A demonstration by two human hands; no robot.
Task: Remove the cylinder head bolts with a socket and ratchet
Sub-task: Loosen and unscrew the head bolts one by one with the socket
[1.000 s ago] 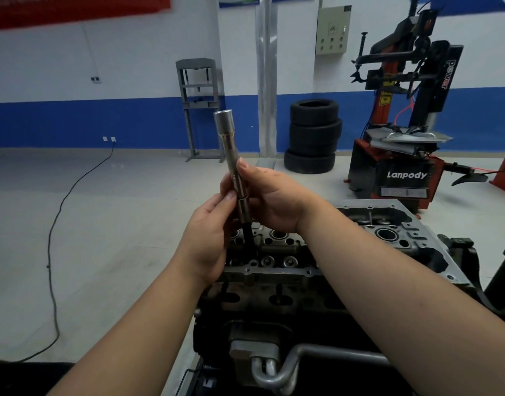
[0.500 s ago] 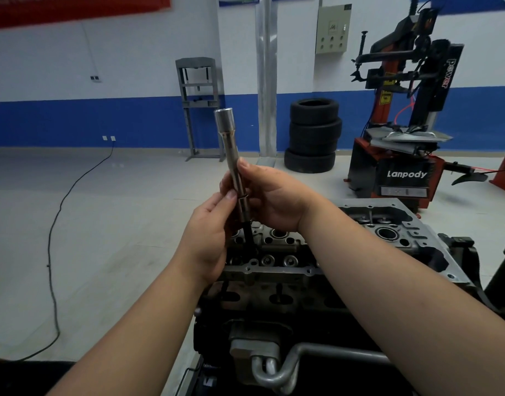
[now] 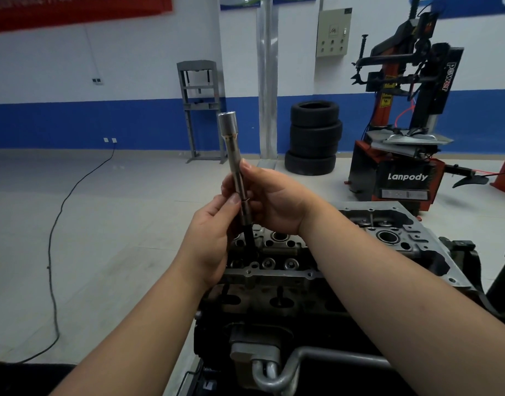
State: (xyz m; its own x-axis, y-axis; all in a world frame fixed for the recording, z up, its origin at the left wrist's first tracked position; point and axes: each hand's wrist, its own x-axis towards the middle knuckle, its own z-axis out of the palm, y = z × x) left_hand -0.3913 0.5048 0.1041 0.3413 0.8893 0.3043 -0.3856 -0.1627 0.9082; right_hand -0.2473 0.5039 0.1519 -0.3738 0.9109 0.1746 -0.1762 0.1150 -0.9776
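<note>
A long silver extension bar with a socket (image 3: 233, 150) stands nearly upright over the cylinder head (image 3: 277, 252); its dark lower end reaches down into the head near the left end. My left hand (image 3: 214, 235) pinches the bar's lower part between thumb and fingers. My right hand (image 3: 274, 201) grips the bar from the right, a little higher, fingers curled round it. No ratchet handle is in view. The bolt itself is hidden under the bar and my hands.
The engine block (image 3: 402, 244) stretches to the right, with a metal pipe (image 3: 277, 375) at its near side. A tyre changer (image 3: 402, 155), a tyre stack (image 3: 314, 141), a grey press frame (image 3: 201, 110) and a floor cable (image 3: 57, 224) stand beyond.
</note>
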